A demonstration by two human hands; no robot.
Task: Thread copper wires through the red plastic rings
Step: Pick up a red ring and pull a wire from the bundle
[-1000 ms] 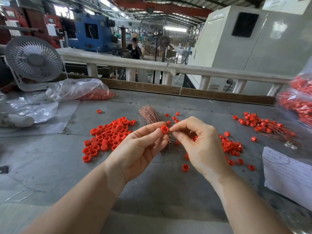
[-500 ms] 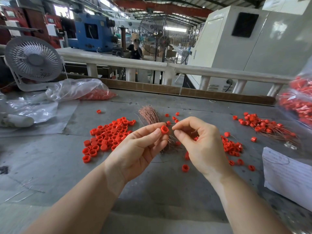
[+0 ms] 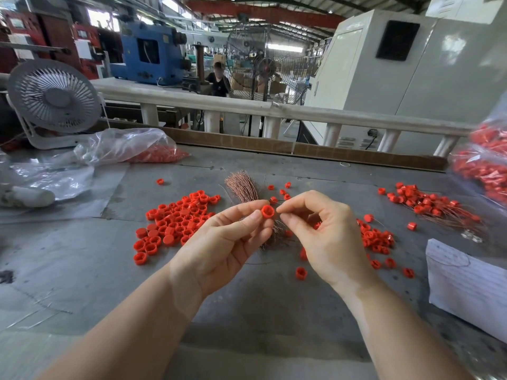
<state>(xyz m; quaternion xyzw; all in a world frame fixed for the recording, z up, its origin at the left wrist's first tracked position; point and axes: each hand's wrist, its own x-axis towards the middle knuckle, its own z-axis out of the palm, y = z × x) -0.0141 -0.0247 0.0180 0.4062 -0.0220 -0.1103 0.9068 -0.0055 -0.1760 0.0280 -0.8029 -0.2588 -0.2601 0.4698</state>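
My left hand (image 3: 225,239) pinches one red plastic ring (image 3: 267,211) between thumb and fingertips, held above the table. My right hand (image 3: 326,231) sits just right of the ring with thumb and forefinger pinched together; the thin copper wire in that pinch is barely visible. A bundle of copper wires (image 3: 242,186) lies on the table behind my hands, partly hidden by them. A pile of loose red rings (image 3: 178,219) lies to the left. More rings (image 3: 377,237) lie to the right of my right hand.
Rings threaded on wires (image 3: 428,202) lie at the far right. Bags of red rings sit at right (image 3: 482,165) and back left (image 3: 129,148). A small white fan (image 3: 55,101) stands back left. A paper stack (image 3: 466,283) lies at the right. A rail (image 3: 274,111) runs behind the table.
My right hand has drawn slightly away from the ring and come back close to it. The left hand keeps the ring nearly still.
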